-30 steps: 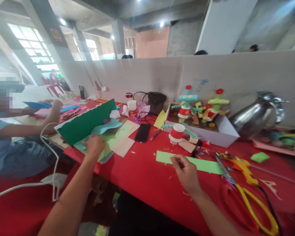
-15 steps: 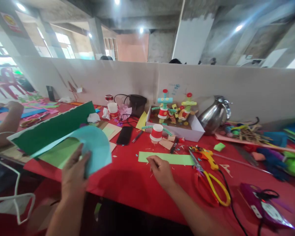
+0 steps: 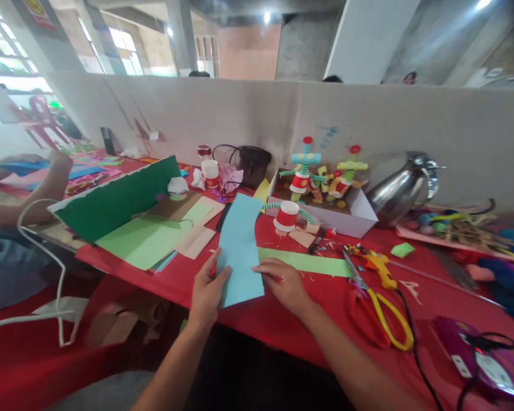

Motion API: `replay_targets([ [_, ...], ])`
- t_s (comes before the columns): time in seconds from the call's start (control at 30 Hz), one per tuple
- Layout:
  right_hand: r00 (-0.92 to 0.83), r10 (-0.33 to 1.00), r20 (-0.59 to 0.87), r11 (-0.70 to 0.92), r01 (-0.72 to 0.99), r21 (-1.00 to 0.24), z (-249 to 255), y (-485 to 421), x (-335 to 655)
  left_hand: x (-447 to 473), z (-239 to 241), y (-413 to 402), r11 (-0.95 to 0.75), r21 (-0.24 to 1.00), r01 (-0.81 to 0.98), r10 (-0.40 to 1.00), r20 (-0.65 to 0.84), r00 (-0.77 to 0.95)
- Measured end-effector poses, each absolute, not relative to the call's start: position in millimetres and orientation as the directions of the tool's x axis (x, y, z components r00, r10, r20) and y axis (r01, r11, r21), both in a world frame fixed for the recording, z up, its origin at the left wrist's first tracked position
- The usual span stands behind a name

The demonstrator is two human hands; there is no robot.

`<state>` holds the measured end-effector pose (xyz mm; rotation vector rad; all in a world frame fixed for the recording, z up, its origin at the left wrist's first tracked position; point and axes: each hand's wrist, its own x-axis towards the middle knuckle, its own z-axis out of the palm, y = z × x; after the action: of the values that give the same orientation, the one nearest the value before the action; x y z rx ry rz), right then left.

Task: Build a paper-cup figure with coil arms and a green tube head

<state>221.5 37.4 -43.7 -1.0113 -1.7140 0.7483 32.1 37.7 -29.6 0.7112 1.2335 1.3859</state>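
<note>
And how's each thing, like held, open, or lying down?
Blue paper: held up, slightly curved
Left grip: closed on the blue paper
Right grip: curled, at the paper's right edge
Green strip: flat, partly hidden
Scissors: lying down, unheld
Yellow glue gun: lying down, unheld
White box: open on top, paper figures inside
Green board: standing on edge

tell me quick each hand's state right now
Left hand: closed, holding the light blue oblong paper sheet by its left edge.
Right hand: curled, fingertips at the sheet's right edge; whether pinching, can't tell.
</note>
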Motion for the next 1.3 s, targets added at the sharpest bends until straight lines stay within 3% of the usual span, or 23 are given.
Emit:
replay_targets([
  [0.23, -0.174, 0.891, 0.420, 0.451, 0.219, -0.865, -43.3, 38.0, 229.4, 18.9, -24.6, 49.9, 0.208, 0.878, -0.431, 0.960, -0.268, -0.083],
  [0.57, -0.179, 0.851, 0.493, 0.519, 0.153, -0.841, -41.8, 40.4, 225.4, 14.7, -13.9, 99.0, 0.022, 0.790, -0.613, 0.984, -0.124, -0.125],
  [0.8, -0.019, 0.941, 0.339, 0.339, 0.092, -0.936, -34.8, 46.3, 226.4, 36.4, -10.3, 101.2, 0.055, 0.825, -0.562, 0.995, -0.093, -0.040],
  [1.0, -0.005, 0.995, 0.102, 0.101, -0.118, -0.988, -27.2, 44.4, 227.8, 41.0, -15.6, 90.7, 0.012, 0.827, -0.562, 1.000, -0.013, 0.003],
  [1.07, -0.007, 0.996, 0.089, 0.088, -0.083, -0.993, -25.3, 35.9, 229.7, 42.7, -18.0, 84.1, 0.042, 0.838, -0.544, 0.999, -0.026, 0.037],
  [1.3, 0.031, 0.969, 0.245, 0.225, 0.299, -0.927, -41.7, -20.0, 237.6, 63.0, -26.1, 61.4, 0.143, 0.872, -0.469, 0.988, -0.098, 0.118],
])
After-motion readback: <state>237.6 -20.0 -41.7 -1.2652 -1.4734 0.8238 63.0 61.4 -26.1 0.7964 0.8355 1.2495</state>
